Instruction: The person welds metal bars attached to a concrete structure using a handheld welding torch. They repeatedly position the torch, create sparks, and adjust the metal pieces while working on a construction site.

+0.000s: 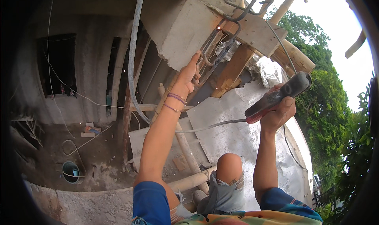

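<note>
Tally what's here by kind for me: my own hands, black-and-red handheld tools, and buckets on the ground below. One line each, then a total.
Own hands: 2 (left hand, right hand)
Handheld tools: 1 (black-and-red tool)
Buckets: 1 (round bucket)
Total: 4

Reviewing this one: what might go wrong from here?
The bare left hand, beside bent metal bars and rough-edged concrete, might get scraped. The grey cable passes behind the left forearm towards the black handheld tool in the right hand, so it might snag or tug the tool.
</note>
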The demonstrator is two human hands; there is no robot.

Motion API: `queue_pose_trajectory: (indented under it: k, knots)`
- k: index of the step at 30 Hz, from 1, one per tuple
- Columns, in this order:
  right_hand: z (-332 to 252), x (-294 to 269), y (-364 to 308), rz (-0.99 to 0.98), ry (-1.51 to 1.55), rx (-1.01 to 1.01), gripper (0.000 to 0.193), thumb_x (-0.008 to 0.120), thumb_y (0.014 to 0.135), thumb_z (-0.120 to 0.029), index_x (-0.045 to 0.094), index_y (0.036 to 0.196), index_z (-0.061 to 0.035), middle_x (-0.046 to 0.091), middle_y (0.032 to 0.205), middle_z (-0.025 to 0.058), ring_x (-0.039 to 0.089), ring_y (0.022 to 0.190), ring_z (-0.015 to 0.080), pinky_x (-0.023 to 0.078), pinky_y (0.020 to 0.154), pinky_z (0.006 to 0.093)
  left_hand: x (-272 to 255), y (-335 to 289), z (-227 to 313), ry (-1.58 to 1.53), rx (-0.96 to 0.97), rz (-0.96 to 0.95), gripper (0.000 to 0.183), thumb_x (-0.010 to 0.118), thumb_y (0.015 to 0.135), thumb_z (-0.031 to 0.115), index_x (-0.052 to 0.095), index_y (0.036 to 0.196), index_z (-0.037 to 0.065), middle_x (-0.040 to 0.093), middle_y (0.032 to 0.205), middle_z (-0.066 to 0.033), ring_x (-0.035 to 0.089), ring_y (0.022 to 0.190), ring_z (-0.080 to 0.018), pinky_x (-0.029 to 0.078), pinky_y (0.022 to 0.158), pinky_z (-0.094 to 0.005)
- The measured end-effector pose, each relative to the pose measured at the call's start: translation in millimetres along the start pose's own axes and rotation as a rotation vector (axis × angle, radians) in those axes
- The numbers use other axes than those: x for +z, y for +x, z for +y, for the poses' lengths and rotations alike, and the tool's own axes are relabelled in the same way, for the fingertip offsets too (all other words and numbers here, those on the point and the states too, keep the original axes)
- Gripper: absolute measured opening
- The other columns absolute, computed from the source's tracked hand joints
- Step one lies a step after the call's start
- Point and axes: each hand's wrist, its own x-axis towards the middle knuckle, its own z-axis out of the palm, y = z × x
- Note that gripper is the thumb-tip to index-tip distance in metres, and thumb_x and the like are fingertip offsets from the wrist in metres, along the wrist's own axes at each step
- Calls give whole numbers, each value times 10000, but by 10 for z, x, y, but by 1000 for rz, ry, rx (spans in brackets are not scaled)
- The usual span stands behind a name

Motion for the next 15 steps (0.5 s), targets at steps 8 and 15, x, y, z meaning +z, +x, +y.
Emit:
queue_pose_trajectory:
  k: [8, 15]
  knots:
    - [448, -333, -463, -21, 17, 226, 651, 413, 991, -596, 553, 1016, 39, 577, 746, 96, 573, 632, 144, 457, 558, 254, -17, -7, -14, -3, 24, -5, 550, 741, 766, 660, 426, 683, 217, 297, 545, 95, 309, 444, -43, 226, 425, -214]
    - [518, -220, -645, -48, 125, 312, 709, 404, 963, -651, 545, 983, 43, 570, 720, 106, 564, 561, 160, 456, 493, 260, 2, -5, -9, 11, 9, 6, 552, 732, 766, 672, 422, 669, 225, 306, 550, 96, 304, 450, -42, 239, 442, -215]
